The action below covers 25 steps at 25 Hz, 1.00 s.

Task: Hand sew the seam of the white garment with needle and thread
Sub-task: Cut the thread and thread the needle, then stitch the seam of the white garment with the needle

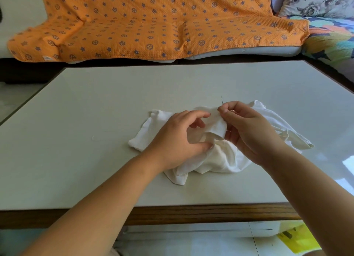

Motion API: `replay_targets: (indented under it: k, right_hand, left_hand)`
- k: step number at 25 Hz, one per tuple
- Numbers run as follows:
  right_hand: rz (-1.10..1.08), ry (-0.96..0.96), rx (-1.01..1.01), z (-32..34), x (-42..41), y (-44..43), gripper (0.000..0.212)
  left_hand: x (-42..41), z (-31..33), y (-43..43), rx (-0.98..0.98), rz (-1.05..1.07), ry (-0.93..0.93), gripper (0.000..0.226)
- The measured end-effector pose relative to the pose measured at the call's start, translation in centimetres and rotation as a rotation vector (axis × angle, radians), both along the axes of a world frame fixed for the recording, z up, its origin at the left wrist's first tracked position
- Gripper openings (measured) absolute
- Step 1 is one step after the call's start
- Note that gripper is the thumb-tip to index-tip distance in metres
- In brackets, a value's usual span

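Right hand (247,129) pinches the needle (222,102) between thumb and forefinger, the needle's tip standing up above a raised fold of the white garment (220,160). Left hand (178,139) is curled on that same fold, forefinger at its top edge and thumb pressing the cloth below. From my seat I see the garment lying crumpled at the middle of the pale bench (95,121), both hands over it. I cannot make out the thread. Beyond the bench, an orange patterned blanket (153,26) drapes a sofa.
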State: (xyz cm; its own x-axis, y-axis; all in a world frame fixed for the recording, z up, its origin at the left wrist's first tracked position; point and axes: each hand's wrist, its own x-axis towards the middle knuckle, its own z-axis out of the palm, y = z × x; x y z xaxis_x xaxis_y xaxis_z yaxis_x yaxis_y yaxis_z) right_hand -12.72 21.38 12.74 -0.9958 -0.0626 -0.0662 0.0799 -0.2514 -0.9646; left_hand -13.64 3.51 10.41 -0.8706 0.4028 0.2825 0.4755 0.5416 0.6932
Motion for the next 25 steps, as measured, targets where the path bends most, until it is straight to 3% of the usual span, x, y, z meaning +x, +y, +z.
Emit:
replay_targets:
  k: [2, 4, 7, 12, 17, 20, 22, 25]
  right_hand:
    - [0.0, 0.004, -0.025, 0.0, -0.1, -0.2, 0.01]
    - [-0.021, -0.008, -0.086, 0.0, -0.3, -0.2, 0.012]
    - [-0.035, -0.026, -0.173, 0.0, -0.7, -0.1, 0.015]
    - [-0.032, -0.011, -0.203, -0.1, -0.9, -0.5, 0.015]
    - [-0.013, -0.01, -0.238, 0.3, -0.7, -1.0, 0.014]
    - [-0.052, -0.019, -0.245, 0.7, -0.6, -0.6, 0.014]
    - [-0.171, -0.019, -0.025, 0.7, -0.6, -0.1, 0.014]
    - [-0.351, 0.064, 0.64, 0.4, -0.7, 0.7, 0.008]
  left_hand:
    - [0.0, -0.2, 0.1, -0.034, 0.089, 0.122, 0.055]
    - [0.5, 0.4, 0.1, 0.007, 0.179, 0.303, 0.037]
    - [2.1, 1.0, 0.5, 0.01, 0.144, 0.457, 0.028]
    - [2.5, -0.9, 1.8, -0.425, 0.266, 0.276, 0.051]
    - [0.2, -2.1, 0.8, -0.357, 0.352, 0.389, 0.03]
    - [1.4, -1.9, 1.0, -0.326, 0.267, 0.534, 0.011]
    - [3.1, -2.4, 1.8, -0.336, 0.143, 0.586, 0.01]
    - [4.9, -4.4, 2.9, -0.331, -0.04, 0.48, 0.023]
